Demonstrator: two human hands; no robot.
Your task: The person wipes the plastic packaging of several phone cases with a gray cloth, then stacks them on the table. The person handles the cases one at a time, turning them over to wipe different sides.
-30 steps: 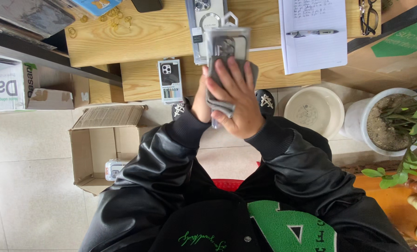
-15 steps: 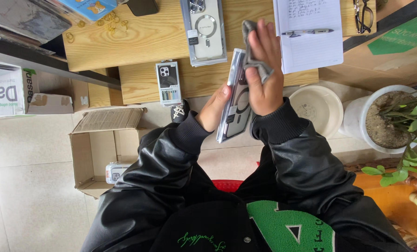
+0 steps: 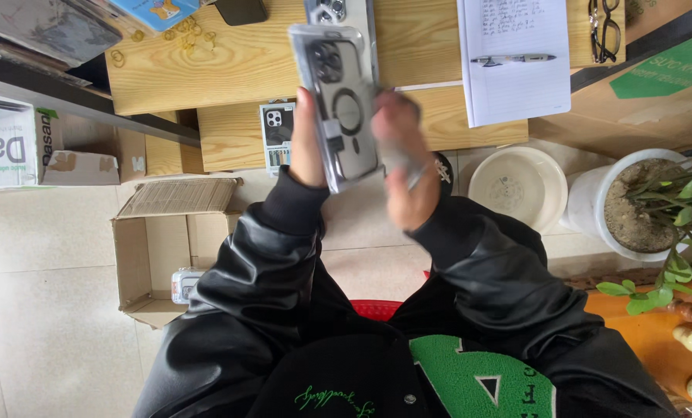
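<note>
Clear plastic with a grey ring on its back, the phone case (image 3: 338, 104) is held upright above the lap, in front of the wooden tabletop (image 3: 230, 70); the left hand (image 3: 309, 143) is clamped on its left edge, fingers hidden behind it; the right hand (image 3: 400, 166) is blurred, touching the case's right edge, and whether it is closed on it I cannot tell; both sleeves are black leather. On the tabletop lie a notebook (image 3: 516, 62) with a pen (image 3: 512, 59) on it, and glasses (image 3: 605, 31) just beside it; a packaged case (image 3: 278, 135) lies on the lower shelf; an open cardboard box (image 3: 168, 248) stands on the floor to the left; a white bowl (image 3: 520, 190) and a potted plant (image 3: 655, 209) sit to the right.
</note>
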